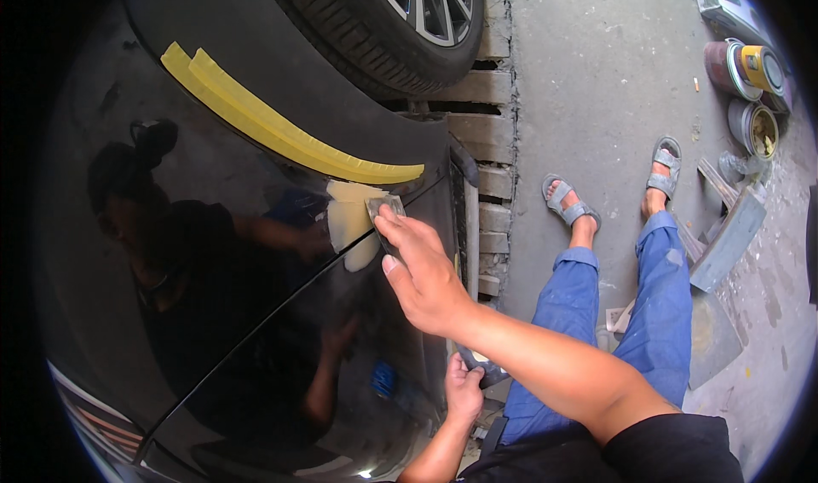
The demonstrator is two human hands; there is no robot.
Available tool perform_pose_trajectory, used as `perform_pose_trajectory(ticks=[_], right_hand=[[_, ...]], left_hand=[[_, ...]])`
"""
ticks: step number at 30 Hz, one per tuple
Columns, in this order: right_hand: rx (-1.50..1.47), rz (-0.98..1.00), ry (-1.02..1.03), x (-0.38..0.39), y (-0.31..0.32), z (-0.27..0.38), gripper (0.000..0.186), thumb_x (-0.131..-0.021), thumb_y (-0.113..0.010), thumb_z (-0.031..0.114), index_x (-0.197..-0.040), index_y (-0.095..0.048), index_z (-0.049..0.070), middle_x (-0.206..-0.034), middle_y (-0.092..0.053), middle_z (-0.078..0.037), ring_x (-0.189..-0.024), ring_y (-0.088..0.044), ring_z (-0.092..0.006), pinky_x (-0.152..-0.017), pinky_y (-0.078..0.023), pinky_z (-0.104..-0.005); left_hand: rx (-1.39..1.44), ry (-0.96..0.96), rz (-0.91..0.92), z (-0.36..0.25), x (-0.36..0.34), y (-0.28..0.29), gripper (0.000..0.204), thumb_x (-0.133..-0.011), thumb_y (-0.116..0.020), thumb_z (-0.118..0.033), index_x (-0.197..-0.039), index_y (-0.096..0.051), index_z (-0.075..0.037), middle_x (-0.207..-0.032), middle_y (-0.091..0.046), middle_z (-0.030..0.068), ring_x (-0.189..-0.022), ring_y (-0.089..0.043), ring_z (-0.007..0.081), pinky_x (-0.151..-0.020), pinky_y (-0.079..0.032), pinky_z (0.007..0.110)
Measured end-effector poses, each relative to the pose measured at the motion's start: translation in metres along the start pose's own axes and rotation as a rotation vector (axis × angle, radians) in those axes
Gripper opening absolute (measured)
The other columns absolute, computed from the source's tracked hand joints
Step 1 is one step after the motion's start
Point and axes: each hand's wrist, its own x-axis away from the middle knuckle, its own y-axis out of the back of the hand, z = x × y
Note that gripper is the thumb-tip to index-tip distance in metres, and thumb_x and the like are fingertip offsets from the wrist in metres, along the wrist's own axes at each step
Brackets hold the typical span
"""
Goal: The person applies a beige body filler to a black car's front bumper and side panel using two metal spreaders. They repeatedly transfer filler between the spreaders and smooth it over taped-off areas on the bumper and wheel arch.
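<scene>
Head view: right hand (429, 280) pinches a flat spreader (390, 203) at the beige filler patch (345, 220), just below the yellow tape (277, 139) on the black car panel (247, 381); left hand (463, 389), farther below that tape, grips a dark plate (492, 375).

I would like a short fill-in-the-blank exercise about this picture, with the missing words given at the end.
1. The spreader is held in the person's ____ hand, while the other hand holds a dark board.
2. The pale filler lies on the car, whose body colour is ____.
3. The long curved tape above the filler is coloured ____.
4. The person's trousers are coloured ____.

Missing words: right; black; yellow; blue.
</scene>
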Motion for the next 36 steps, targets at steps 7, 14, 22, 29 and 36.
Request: perform_pose_trajectory(ticks=[7,14,22,29,36], right_hand=[[-0.137,0.187,-0.069,0.018,0.080,0.018,0.046,-0.092,-0.049,0.008,-0.137,-0.043,0.000,-0.140,-0.044,-0.015,-0.129,-0.042,-0.0290,-0.109,-0.032,-0.0370],[-0.510,0.560,0.035,0.055,0.130,0.059,0.042,-0.089,-0.056,0.009,-0.130,-0.053,0.001,-0.134,-0.052,-0.019,-0.129,-0.045,-0.0335,-0.107,-0.035,-0.0434],[-0.011,0.325,0.052,0.034,0.097,0.024,0.050,-0.088,-0.052,0.006,-0.137,-0.043,0.001,-0.139,-0.046,-0.015,-0.127,-0.043,-0.0320,-0.106,-0.034,-0.0399],[0.024,0.038,0.081,-0.019,0.026,0.035,0.048,-0.091,-0.050,0.007,-0.137,-0.041,0.001,-0.138,-0.048,-0.018,-0.123,-0.044,-0.0356,-0.106,-0.031,-0.0425],[-0.034,0.022,0.008,-0.026,0.016,0.044,0.048,-0.091,-0.050,0.009,-0.138,-0.040,0.003,-0.138,-0.048,-0.017,-0.121,-0.044,-0.0366,-0.104,-0.034,-0.0437]], left_hand=[[0.121,-0.258,0.014,-0.045,0.007,-0.015,0.045,-0.076,-0.048,0.010,-0.119,-0.045,-0.001,-0.119,-0.057,0.0129,-0.111,-0.055,0.0197,-0.098,-0.041,0.035],[0.335,-0.533,0.138,-0.145,0.026,-0.065,0.057,-0.078,-0.048,0.006,-0.133,-0.036,0.000,-0.125,-0.055,0.0161,-0.116,-0.054,0.0256,-0.103,-0.040,0.039],[0.203,-0.929,0.013,-0.170,0.050,-0.058,0.065,-0.078,-0.056,-0.001,-0.140,-0.033,-0.002,-0.123,-0.058,0.0172,-0.102,-0.064,0.0270,-0.092,-0.053,0.038],[0.180,-0.960,0.000,-0.170,0.053,-0.039,0.065,-0.078,-0.055,-0.002,-0.139,-0.034,-0.002,-0.121,-0.059,0.0167,-0.103,-0.063,0.0270,-0.093,-0.052,0.036],[0.190,-0.936,-0.041,-0.166,0.054,-0.031,0.066,-0.077,-0.055,-0.001,-0.139,-0.034,-0.002,-0.121,-0.059,0.0168,-0.103,-0.062,0.0270,-0.093,-0.052,0.036]])
